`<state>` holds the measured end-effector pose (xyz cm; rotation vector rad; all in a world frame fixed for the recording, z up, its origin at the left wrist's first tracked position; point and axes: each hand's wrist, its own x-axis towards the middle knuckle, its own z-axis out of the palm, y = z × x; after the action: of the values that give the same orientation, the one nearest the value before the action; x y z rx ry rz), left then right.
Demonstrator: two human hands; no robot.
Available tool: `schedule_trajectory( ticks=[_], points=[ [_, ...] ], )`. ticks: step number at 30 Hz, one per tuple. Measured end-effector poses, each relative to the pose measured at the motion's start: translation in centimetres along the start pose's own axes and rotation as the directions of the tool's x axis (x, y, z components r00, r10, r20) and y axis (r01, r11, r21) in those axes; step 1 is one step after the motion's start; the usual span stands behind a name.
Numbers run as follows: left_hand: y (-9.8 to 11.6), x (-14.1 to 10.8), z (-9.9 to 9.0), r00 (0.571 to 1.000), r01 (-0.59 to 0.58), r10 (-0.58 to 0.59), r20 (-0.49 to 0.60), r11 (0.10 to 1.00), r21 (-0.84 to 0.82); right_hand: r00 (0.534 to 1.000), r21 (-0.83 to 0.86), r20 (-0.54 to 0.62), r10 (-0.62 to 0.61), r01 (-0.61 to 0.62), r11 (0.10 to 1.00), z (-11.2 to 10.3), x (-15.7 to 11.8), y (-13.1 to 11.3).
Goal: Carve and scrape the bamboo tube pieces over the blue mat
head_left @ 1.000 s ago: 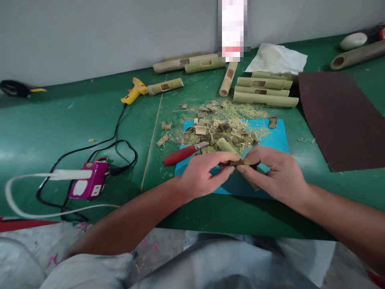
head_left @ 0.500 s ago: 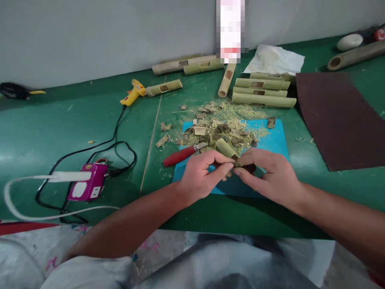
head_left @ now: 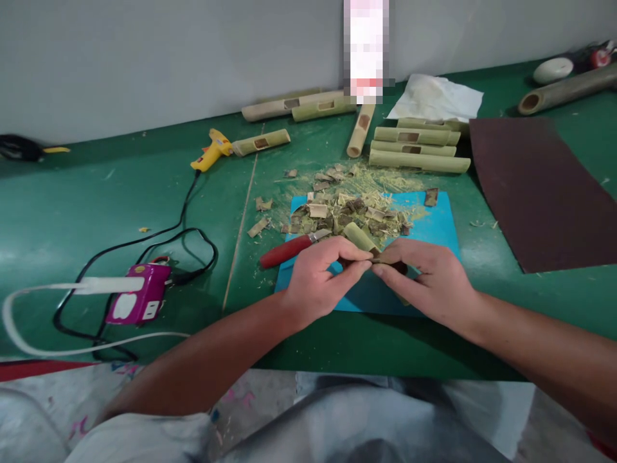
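My left hand [head_left: 324,276] and my right hand [head_left: 429,276] meet over the blue sheet [head_left: 434,228]. Between the fingertips of both is a small brown bamboo chip [head_left: 376,260], pinched from either side. Just behind and below it lies a green bamboo tube [head_left: 359,236], partly hidden by my fingers. To the left of that tube, a red-handled knife [head_left: 286,251] rests with its blade towards the pile of bamboo chips and shavings [head_left: 354,209]. One more chip [head_left: 430,197] is at the sheet's back right corner.
Bamboo tubes with cut openings [head_left: 419,159] lie at the back. A yellow glue gun [head_left: 212,151] and a purple power adapter [head_left: 139,294] with cables are on the left. Dark sandpaper [head_left: 540,193], white tissue [head_left: 434,96] and a long tube [head_left: 569,90] are on the right.
My fingertips have come slightly closer together around the chip, and less of it shows. The whole view has shifted a little; the objects lie as before.
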<state>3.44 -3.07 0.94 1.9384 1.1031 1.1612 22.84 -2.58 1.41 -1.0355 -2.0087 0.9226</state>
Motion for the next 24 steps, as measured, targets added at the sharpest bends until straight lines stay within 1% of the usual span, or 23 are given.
schedule_trajectory(
  ticks=[2, 4, 6, 8, 10, 12, 14, 16, 19, 21, 24],
  points=[
    [0.0, -0.1, 0.0, 0.999, 0.032, -0.032, 0.005, 0.999, 0.003, 1.0, 0.016, -0.008, 0.012, -0.012, 1.0, 0.0, 0.1, 0.0],
    [0.0, -0.2, 0.0, 1.0, 0.017, -0.017, -0.002, 0.999, 0.043, 0.999, 0.045, -0.013, 0.038, -0.037, 0.998, 0.0, 0.2, -0.2],
    [0.0, -0.2, -0.2, 0.996, -0.088, 0.088, 0.01, 0.987, 0.134, 0.995, 0.08, -0.008, 0.096, -0.095, 0.992, 0.0, 0.3, -0.4],
    [0.0, -0.2, -0.5, 0.974, -0.225, 0.214, 0.074, 0.944, 0.241, 0.98, 0.152, 0.012, 0.196, -0.196, 0.969, 0.0, 0.3, -0.6],
    [0.0, -0.1, -0.9, 0.944, -0.326, 0.287, 0.165, 0.892, 0.313, 0.945, 0.28, 0.071, 0.32, -0.327, 0.903, 0.0, 0.2, -0.8],
    [-0.1, 0.0, -1.3, 0.921, -0.379, 0.314, 0.231, 0.859, 0.345, 0.893, 0.399, 0.16, 0.422, -0.449, 0.799, 0.0, 0.2, -0.8],
    [-0.2, 0.2, -1.5, 0.9, -0.421, 0.338, 0.276, 0.836, 0.35, 0.843, 0.457, 0.237, 0.484, -0.536, 0.71, -0.1, 0.2, -0.7],
    [-0.5, 0.3, -1.7, 0.885, -0.447, 0.347, 0.311, 0.822, 0.354, 0.812, 0.482, 0.277, 0.514, -0.58, 0.657, -0.2, 0.3, -0.5],
    [-0.8, 0.5, -1.8, 0.869, -0.471, 0.354, 0.345, 0.804, 0.363, 0.792, 0.528, 0.31, 0.526, -0.603, 0.597, -0.3, 0.5, 0.0],
    [-0.9, 0.6, -1.8, 0.864, -0.491, 0.389, 0.319, 0.788, 0.37, 0.789, 0.54, 0.328, 0.52, -0.608, 0.582, -0.4, 0.6, 0.3],
    [-1.0, 0.5, -1.6, 0.86, -0.51, 0.45, 0.241, 0.771, 0.381, 0.804, 0.54, 0.341, 0.487, -0.592, 0.598, -0.7, 0.6, 0.4]
  ],
)
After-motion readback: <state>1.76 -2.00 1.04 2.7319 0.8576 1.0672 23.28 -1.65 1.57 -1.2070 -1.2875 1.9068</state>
